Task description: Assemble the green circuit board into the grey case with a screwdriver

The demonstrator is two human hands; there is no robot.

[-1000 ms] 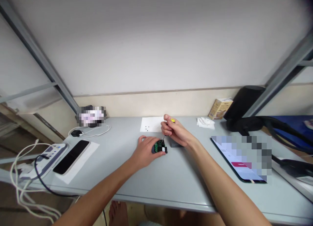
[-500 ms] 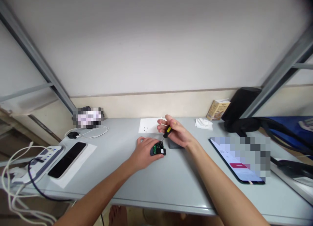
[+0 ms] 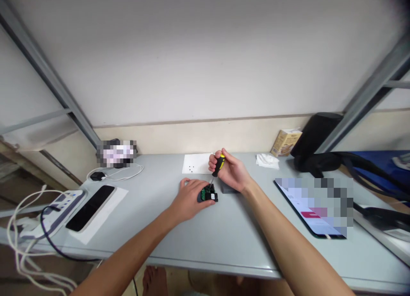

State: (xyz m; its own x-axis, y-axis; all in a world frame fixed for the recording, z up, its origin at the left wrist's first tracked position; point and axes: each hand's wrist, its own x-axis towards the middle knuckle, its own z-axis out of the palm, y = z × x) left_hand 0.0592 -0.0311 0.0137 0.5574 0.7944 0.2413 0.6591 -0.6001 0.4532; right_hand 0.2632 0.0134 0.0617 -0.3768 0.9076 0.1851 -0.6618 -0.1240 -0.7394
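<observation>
My left hand [image 3: 191, 199] is closed around a small dark device with a bare green circuit board [image 3: 207, 193], pressing it on the desk. My right hand [image 3: 231, 168] grips a black and yellow screwdriver [image 3: 220, 162] by its handle. The shaft slants down and its tip meets the board's far edge; exactly what it touches is too small to tell. Partly behind my right wrist lies a dark grey block-like piece [image 3: 229, 189]. Beyond my hands, several tiny dark bits, perhaps screws, rest on a white paper sheet [image 3: 195, 164].
To the left are a phone [image 3: 91, 208] on white paper, a power strip [image 3: 60, 215] with cables and a black plug [image 3: 97, 176]. At the right lie a tablet-like screen [image 3: 297, 202], a crumpled tissue [image 3: 267, 161], a small carton [image 3: 286, 142] and a black cylinder [image 3: 315, 133].
My right fingers have closed more tightly round the screwdriver handle, and the screwdriver stands more upright. My left hand keeps the device in the same place.
</observation>
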